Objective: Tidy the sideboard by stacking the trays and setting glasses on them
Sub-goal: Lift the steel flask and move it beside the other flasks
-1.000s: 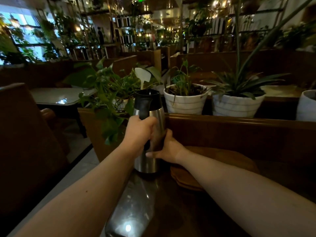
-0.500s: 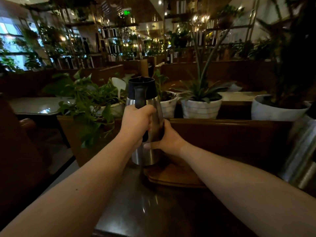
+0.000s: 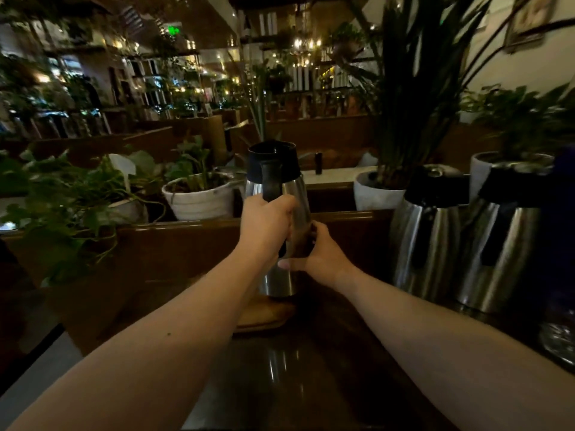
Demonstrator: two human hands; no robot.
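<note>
I hold a steel jug [image 3: 298, 194] with a black lid and black handle upright in front of me. My left hand [image 3: 264, 225] is closed around its handle. My right hand [image 3: 317, 253] presses against the jug's lower right side, thumb pointing left. The jug's base is just above, or resting on, a stack of brown wooden trays [image 3: 264, 315] on the dark glossy sideboard top [image 3: 295, 374]; I cannot tell which. My left forearm hides most of the trays.
Two more steel jugs [image 3: 426, 241] [image 3: 497, 250] stand at the right. A glass object [image 3: 560, 340] sits at the right edge. Behind the wooden back rail [image 3: 186, 231] are white plant pots [image 3: 199, 200] [image 3: 373, 191] with leafy plants.
The jug and both hands have shifted right, from the sideboard's left end to above the trays. The view swung right, bringing the two other jugs into sight.
</note>
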